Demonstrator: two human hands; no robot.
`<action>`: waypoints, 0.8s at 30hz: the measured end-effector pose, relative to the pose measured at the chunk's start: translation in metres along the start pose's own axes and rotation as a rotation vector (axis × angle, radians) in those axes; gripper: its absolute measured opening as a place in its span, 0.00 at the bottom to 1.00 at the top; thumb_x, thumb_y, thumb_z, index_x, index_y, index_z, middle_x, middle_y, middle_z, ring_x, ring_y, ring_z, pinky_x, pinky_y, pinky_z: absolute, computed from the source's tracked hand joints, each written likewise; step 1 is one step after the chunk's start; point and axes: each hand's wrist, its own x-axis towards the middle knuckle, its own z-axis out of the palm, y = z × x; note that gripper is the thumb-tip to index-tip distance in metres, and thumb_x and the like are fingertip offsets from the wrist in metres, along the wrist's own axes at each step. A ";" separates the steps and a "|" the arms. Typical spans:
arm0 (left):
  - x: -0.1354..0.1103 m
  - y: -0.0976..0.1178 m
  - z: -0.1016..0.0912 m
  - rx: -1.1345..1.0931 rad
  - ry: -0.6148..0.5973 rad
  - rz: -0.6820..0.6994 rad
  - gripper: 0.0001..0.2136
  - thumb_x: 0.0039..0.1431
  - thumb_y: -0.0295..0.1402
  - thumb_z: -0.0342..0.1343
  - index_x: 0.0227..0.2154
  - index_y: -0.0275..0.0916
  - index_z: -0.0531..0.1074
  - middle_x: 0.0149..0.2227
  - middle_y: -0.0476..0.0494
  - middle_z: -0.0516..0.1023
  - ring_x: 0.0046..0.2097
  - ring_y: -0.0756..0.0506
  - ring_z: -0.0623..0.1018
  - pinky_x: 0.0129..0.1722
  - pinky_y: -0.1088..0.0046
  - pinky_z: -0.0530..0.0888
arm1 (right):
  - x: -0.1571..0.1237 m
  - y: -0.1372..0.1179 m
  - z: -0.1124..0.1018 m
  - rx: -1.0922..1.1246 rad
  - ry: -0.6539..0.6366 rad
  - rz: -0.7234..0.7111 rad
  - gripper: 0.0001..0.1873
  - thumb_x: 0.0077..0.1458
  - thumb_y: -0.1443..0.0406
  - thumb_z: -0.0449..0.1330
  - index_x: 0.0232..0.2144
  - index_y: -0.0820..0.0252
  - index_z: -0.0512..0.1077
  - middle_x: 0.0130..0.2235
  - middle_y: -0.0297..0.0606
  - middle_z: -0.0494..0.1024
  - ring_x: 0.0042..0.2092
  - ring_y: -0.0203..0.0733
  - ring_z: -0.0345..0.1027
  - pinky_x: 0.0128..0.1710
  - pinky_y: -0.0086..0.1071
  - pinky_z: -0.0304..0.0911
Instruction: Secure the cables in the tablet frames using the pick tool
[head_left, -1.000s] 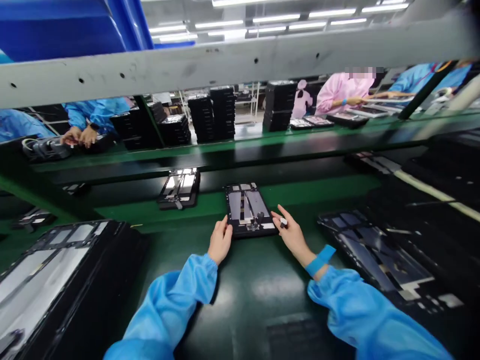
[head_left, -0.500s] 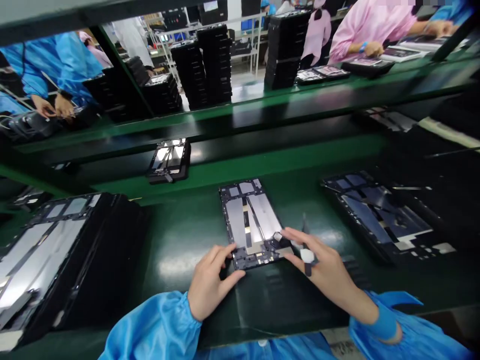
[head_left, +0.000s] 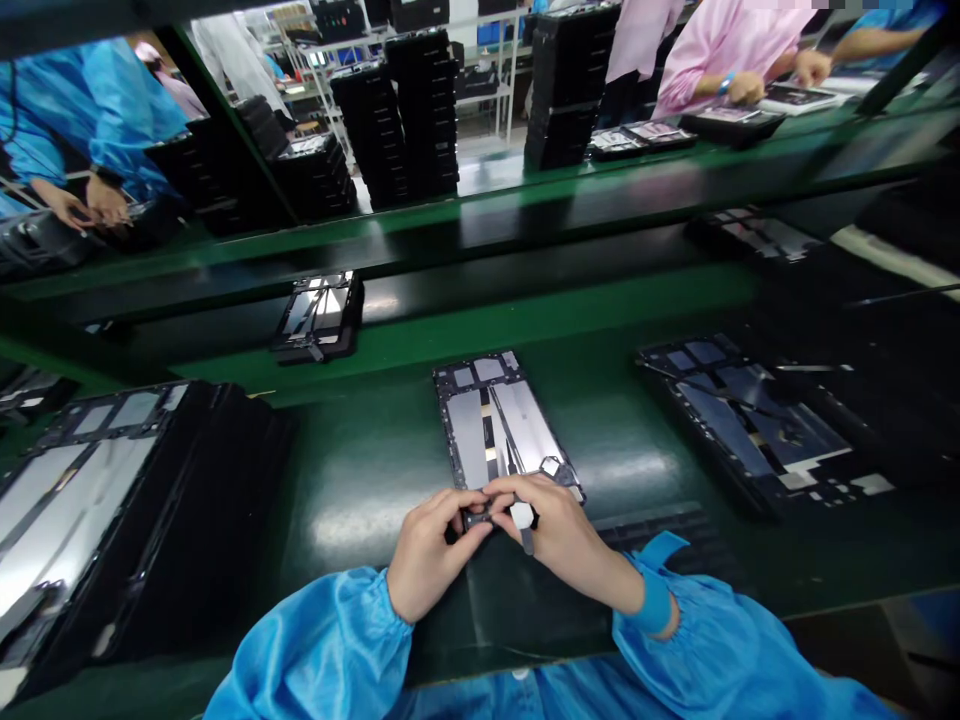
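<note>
The tablet chassis [head_left: 499, 425] lay open side up on the green bench [head_left: 360, 480], centred just ahead of the person, its near end covered by both hands. The left hand [head_left: 427, 550] pinched thumb and fingers together on the near edge, while the right hand [head_left: 562, 535], touching the left, was closed around a slim dark tool [head_left: 525, 538]. A stack of panels [head_left: 112, 500] stood to the left, a second open frame [head_left: 750, 425] lay to the right, and a smaller unit [head_left: 319, 315] sat far left, all well apart from the hands.
</note>
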 end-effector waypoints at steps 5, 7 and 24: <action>-0.002 0.002 -0.003 0.039 -0.020 0.038 0.03 0.63 0.31 0.56 0.35 0.41 0.75 0.33 0.49 0.75 0.33 0.50 0.73 0.33 0.76 0.69 | -0.001 -0.002 -0.003 0.009 -0.038 0.012 0.16 0.54 0.76 0.60 0.42 0.54 0.72 0.33 0.33 0.82 0.39 0.45 0.75 0.42 0.38 0.65; -0.002 0.002 -0.003 0.057 -0.037 0.037 0.03 0.63 0.30 0.57 0.35 0.41 0.75 0.34 0.49 0.75 0.36 0.49 0.74 0.35 0.76 0.70 | -0.001 -0.002 -0.005 0.021 -0.078 0.027 0.17 0.54 0.76 0.61 0.43 0.54 0.72 0.33 0.32 0.82 0.40 0.45 0.74 0.43 0.38 0.64; -0.026 -0.016 -0.015 0.576 -0.029 0.444 0.14 0.67 0.26 0.49 0.54 0.41 0.69 0.46 0.42 0.77 0.41 0.47 0.75 0.40 0.70 0.73 | -0.005 0.003 0.000 -0.005 -0.099 0.007 0.20 0.54 0.77 0.56 0.47 0.54 0.72 0.35 0.36 0.80 0.42 0.47 0.72 0.45 0.41 0.64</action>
